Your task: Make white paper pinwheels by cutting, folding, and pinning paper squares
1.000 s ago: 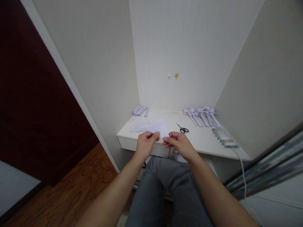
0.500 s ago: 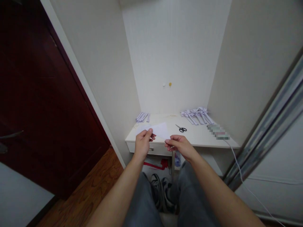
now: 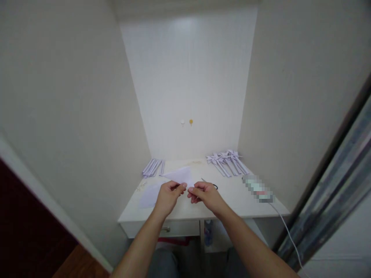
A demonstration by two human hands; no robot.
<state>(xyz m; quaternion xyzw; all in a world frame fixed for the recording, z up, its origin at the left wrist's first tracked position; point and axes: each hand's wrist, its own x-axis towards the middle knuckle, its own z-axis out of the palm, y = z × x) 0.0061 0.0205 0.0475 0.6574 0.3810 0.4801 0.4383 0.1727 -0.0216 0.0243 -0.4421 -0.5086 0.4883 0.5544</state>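
Both hands hold one white sheet of paper [image 3: 181, 175] above the small white desk [image 3: 232, 200]. My left hand [image 3: 168, 195] pinches its near edge on the left, and my right hand [image 3: 204, 194] pinches the same edge on the right. Their fingertips are close together. The sheet tilts up and away from me. Black-handled scissors [image 3: 213, 186] lie on the desk just behind my right hand, partly hidden by it.
More white sheets [image 3: 149, 195] lie flat at the desk's left. Folded paper strips [image 3: 153, 168] are piled at the back left, and several folded paper pinwheels [image 3: 226, 161] at the back right. A blurred device [image 3: 257, 188] with a white cable lies at the right. Walls enclose three sides.
The view has moved closer to the desk and tilted up. My hands have come nearer to each other on the sheet, now over the desk top instead of in front of its edge.
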